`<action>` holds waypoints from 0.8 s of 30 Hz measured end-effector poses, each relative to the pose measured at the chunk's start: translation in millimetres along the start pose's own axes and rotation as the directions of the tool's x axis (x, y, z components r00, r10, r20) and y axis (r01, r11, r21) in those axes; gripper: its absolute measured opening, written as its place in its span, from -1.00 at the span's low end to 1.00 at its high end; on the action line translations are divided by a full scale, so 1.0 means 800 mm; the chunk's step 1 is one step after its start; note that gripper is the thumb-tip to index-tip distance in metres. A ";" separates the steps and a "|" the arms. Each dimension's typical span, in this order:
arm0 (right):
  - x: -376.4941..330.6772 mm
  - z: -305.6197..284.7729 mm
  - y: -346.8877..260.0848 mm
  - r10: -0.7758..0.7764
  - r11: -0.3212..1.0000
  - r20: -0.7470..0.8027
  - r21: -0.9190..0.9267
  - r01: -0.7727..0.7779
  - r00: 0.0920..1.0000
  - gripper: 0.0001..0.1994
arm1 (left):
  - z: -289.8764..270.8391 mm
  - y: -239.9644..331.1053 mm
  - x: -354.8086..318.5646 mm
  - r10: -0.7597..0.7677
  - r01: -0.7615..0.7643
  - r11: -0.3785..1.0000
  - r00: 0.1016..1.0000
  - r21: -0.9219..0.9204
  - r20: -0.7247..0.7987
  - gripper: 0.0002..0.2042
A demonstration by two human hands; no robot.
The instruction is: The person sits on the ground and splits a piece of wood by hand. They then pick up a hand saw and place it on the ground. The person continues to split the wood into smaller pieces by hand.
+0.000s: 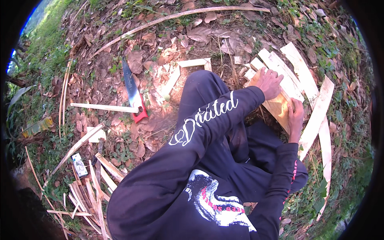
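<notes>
My left hand [270, 84] reaches across at the right, its fingers curled down on a yellowish wooden board [275, 107] that lies slanted beside my bent knee. Close to it, my right hand [296, 117] grips the board's right edge, with its fingers bent and the thumb side partly hidden. Pale planks [291, 85] lie just beyond the hands, some partly under them. Whether a small piece sits under the left fingers cannot be seen.
A handsaw [141, 113] with a red handle lies left of my knee, a thin wooden stick [104, 107] touching it. Joined wood strips [194, 63] lie ahead. Long planks [316, 116] flank my right side. Split wood [90, 196] and a small box [79, 165] are at lower left.
</notes>
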State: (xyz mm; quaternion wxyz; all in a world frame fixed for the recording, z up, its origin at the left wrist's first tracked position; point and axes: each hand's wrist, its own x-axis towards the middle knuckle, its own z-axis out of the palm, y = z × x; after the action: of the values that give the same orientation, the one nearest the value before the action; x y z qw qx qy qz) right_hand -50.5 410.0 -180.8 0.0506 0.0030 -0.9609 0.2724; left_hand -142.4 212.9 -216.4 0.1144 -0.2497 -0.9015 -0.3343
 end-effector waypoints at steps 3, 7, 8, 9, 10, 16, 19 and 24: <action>0.000 0.001 0.007 -0.006 1.000 -0.019 -0.008 0.006 1.000 -0.69 | -0.040 -0.024 0.036 -0.194 0.180 0.979 0.968 -0.099 -0.158 -0.62; -0.001 0.003 0.012 -0.014 1.000 -0.022 -0.006 0.013 1.000 -0.70 | -0.055 -0.144 0.062 -0.576 0.577 0.817 0.815 0.000 -0.071 -0.79; -0.005 0.003 0.014 -0.004 1.000 -0.041 -0.014 0.003 0.999 -0.70 | -0.052 -0.166 0.060 -0.667 0.667 0.745 0.744 0.015 0.027 -0.79; -0.005 0.008 0.012 -0.012 1.000 -0.048 -0.012 0.011 0.999 -0.70 | -0.042 -0.189 0.043 -0.704 0.703 0.710 0.709 0.049 0.026 -0.80; -0.008 0.011 0.009 -0.008 1.000 -0.063 -0.014 0.007 0.998 -0.70 | -0.031 -0.201 0.036 -0.733 0.729 0.679 0.679 0.083 0.033 -0.80; -0.018 0.012 0.003 -0.024 1.000 -0.153 -0.023 0.020 0.988 -0.67 | -0.011 -0.172 0.023 -0.642 0.642 0.766 0.766 -0.002 -0.036 -0.64; -0.019 0.020 0.006 0.004 1.000 -0.166 -0.003 -0.005 0.986 -0.66 | -0.005 -0.185 0.016 -0.705 0.704 0.688 0.706 0.178 -0.067 -0.67; -0.023 0.022 0.007 0.055 0.998 -0.195 -0.007 -0.057 0.979 -0.63 | -0.007 -0.162 0.020 -0.757 0.719 0.646 0.647 0.256 0.092 -0.71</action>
State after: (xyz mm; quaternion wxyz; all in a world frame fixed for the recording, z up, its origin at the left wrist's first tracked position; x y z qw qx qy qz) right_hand -33.7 405.1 -200.3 0.1366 -0.0511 -0.9526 0.2669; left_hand -223.6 130.9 -277.0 -0.0953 0.1228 -0.9593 -0.2356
